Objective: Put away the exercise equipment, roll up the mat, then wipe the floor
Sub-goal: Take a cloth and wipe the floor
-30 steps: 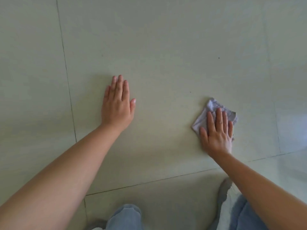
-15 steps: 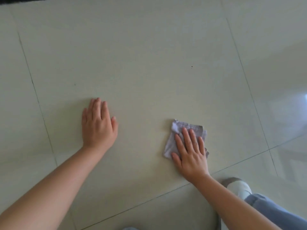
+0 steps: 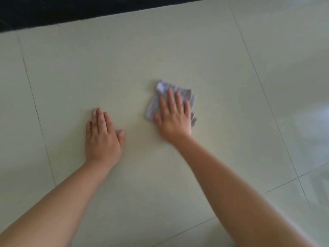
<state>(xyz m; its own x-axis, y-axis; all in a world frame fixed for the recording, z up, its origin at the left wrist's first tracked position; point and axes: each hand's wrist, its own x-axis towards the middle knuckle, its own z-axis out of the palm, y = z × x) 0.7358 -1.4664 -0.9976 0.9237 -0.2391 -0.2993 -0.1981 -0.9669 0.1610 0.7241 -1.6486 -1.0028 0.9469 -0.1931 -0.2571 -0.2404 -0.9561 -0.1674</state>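
Right hand (image 3: 173, 118) hides most of cloth (image 3: 154, 106); both forearms cut off at bottom edge.

The right hand (image 3: 175, 115) has pushed the grey cloth (image 3: 178, 98) forward across the floor (image 3: 124, 68), so it now lies ahead of the left hand (image 3: 102, 138) and nearer to it. A dark strip (image 3: 71, 9) has come into sight along the far edge. The knees and shoe have dropped out of sight.

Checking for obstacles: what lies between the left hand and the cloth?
Only bare floor tile lies between the left hand and the cloth, in the head view.
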